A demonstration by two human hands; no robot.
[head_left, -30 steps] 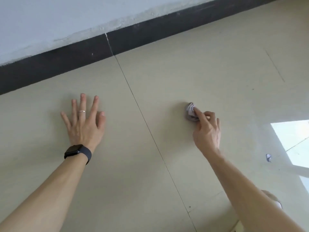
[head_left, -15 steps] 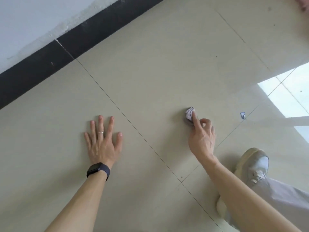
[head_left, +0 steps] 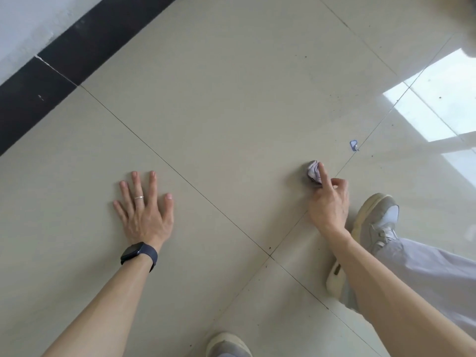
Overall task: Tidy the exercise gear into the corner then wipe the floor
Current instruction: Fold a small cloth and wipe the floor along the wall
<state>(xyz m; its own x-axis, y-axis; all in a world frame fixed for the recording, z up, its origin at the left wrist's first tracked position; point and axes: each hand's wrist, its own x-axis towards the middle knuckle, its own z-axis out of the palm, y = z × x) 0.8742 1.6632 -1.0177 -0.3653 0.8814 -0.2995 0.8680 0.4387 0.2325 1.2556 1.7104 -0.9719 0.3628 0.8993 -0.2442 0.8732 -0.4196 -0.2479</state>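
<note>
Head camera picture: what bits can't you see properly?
1. Crumpled wad, head view: partly under the right hand; whether it is cloth or paper cannot be told.
2. Blue scrap, head view: too small to identify.
3. Near shoe, head view: cut off by the bottom edge.
4. Pale shape, head view, top right corner: blurred and cut off.

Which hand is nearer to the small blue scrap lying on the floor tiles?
Right. The right hand, pressing a crumpled wipe to the floor, is just below-left of the blue scrap. The left hand lies flat far to its left, across a grout line.
</note>
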